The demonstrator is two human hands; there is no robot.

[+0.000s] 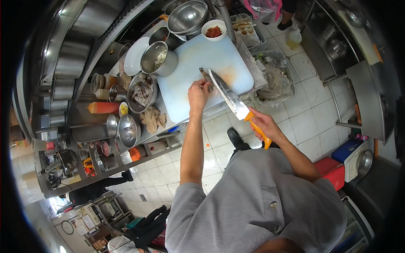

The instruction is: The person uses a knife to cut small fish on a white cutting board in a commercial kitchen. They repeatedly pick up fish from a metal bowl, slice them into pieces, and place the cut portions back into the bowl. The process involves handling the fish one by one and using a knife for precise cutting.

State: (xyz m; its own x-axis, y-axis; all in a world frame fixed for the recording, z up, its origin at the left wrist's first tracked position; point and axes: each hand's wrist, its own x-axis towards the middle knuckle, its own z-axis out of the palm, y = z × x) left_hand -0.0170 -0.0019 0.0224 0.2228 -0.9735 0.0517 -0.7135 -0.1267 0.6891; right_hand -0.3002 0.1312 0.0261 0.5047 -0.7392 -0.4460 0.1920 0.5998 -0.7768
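Note:
My right hand (265,126) grips the orange handle of a chef's knife (228,96), whose blade points up and left over the white cutting board (202,60). At the blade's tip side, my left hand (199,93) pinches a small greyish piece, likely a raw shrimp (206,77), against the board. A reddish-brown stain marks the board right of the blade. Left of the board stands a metal bowl of raw shrimp (144,91), and above it a steel pot of chopped white pieces (159,59).
A white bowl of red bits (214,30) sits at the board's far corner, beside stacked colanders (187,17). A crumpled cloth (153,119) lies left of the board. Right of the counter is a bin lined with plastic (277,79). Other people stand at lower left and top right.

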